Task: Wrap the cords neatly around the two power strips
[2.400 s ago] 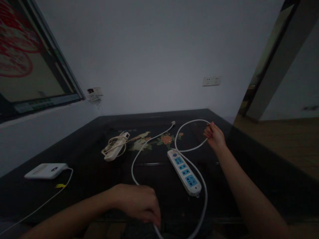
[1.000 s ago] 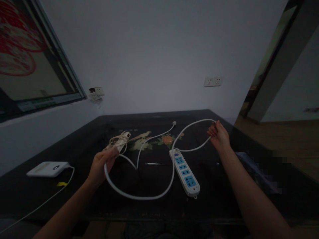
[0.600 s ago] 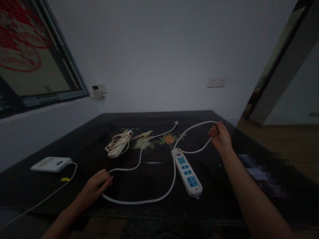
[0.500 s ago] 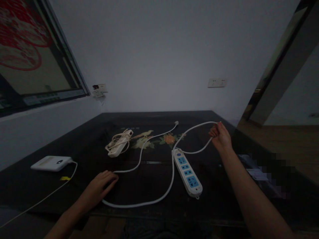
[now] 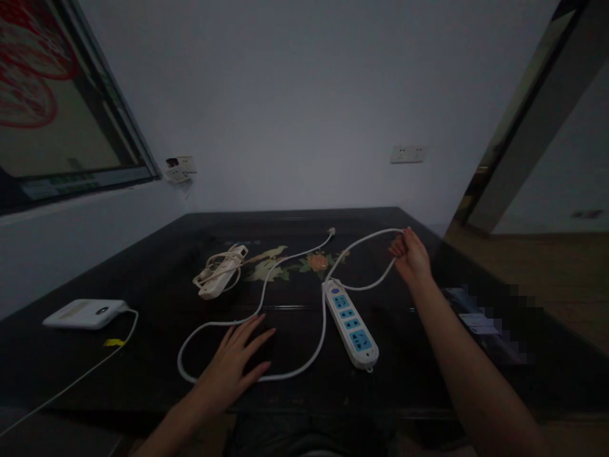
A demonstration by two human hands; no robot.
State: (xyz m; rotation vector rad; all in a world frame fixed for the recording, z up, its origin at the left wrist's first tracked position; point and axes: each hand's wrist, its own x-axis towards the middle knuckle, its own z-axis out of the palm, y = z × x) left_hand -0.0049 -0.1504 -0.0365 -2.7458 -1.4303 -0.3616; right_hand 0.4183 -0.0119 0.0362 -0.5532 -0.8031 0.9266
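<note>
A white power strip with blue socket faces lies slanted on the dark table. Its white cord leaves the far end and makes a loop to the right, where my right hand is closed around it just above the table. From there the cord crosses toward the front edge, bends round at the left and runs back to its plug. My left hand lies over the cord's left bend with fingers spread, the fingertips near the cord; whether they press on it I cannot tell.
A second power strip, wrapped in its own cord, lies at the left. Nearer the left edge sits a white box-like device with a thin cable. A plastic-looking packet, partly blurred out, rests at the right. Wall sockets are behind the table.
My left hand has moved right and its fingers have spread, uncovering the cord's left bend. My right hand still holds the cord loop. The whole view has shifted slightly.
</note>
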